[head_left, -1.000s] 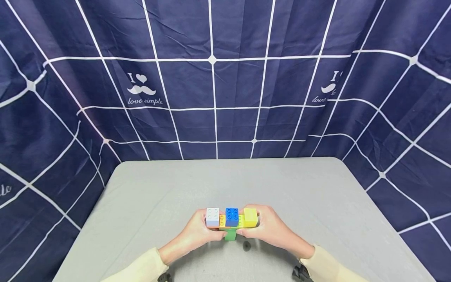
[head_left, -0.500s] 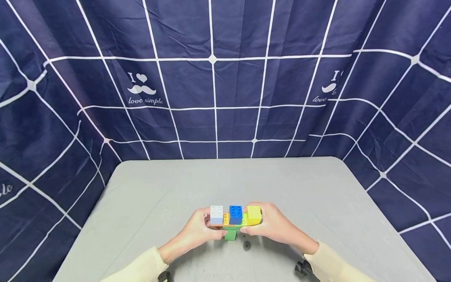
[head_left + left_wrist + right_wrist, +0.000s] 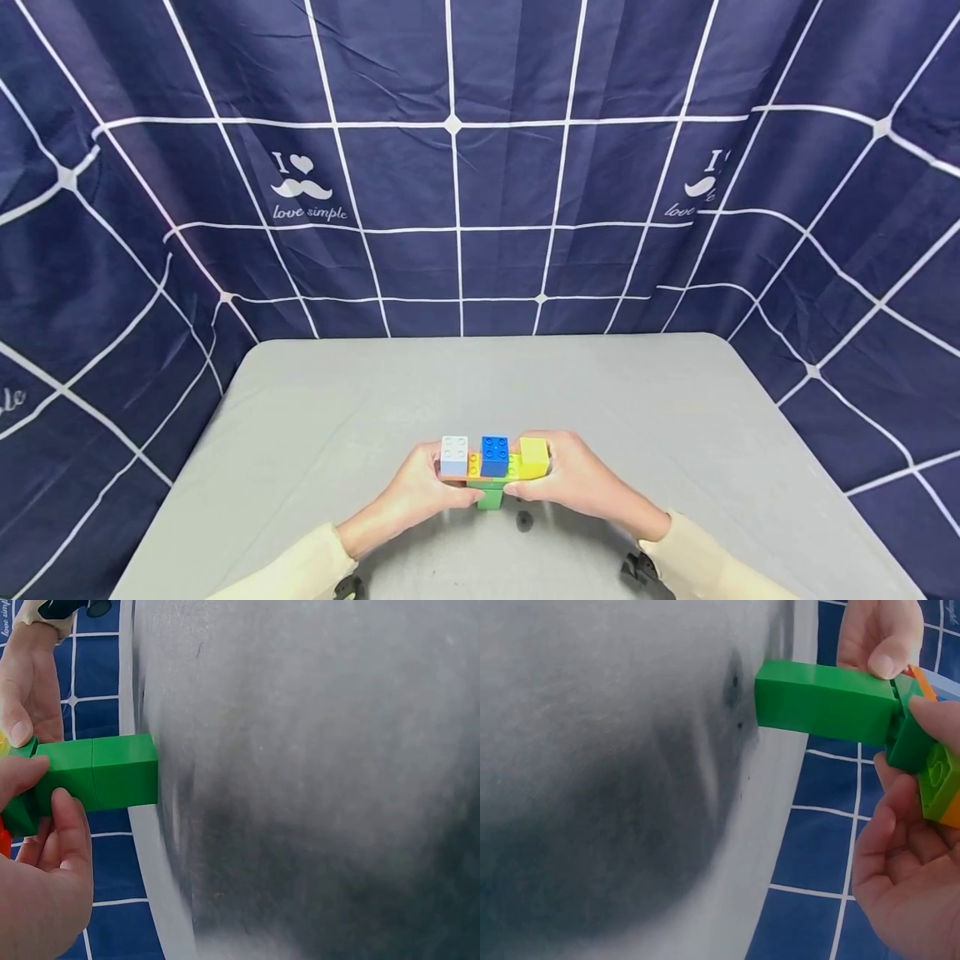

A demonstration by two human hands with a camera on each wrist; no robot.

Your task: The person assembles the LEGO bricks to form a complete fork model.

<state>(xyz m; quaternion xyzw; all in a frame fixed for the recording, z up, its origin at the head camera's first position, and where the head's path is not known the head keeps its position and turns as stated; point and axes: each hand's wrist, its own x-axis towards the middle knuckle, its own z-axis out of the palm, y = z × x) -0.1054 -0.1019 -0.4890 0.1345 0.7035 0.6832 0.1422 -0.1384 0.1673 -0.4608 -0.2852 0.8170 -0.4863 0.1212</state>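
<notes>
A toy brick build is held upright between my hands, near the middle front of the table in the head view. Its top carries a white brick [image 3: 453,455], a blue brick [image 3: 495,456] and a yellow brick [image 3: 534,457] in a spaced row. Under them runs a layer with orange and lime [image 3: 936,780] bricks, and a green column [image 3: 124,772] points down from it. My left hand [image 3: 420,487] grips the left end, thumb in front. The right end is gripped by my right hand [image 3: 573,479]. Whether the column's foot touches the table cannot be told.
The grey table [image 3: 480,383] spreads out around the hands. A dark round spot [image 3: 524,522] marks its surface just right of the column. Navy curtains with white grid lines [image 3: 405,183] enclose the back and both sides.
The upper part of the build shifted slightly right with both hands by half a second ago, then back left by now. Both hands have kept their grip.
</notes>
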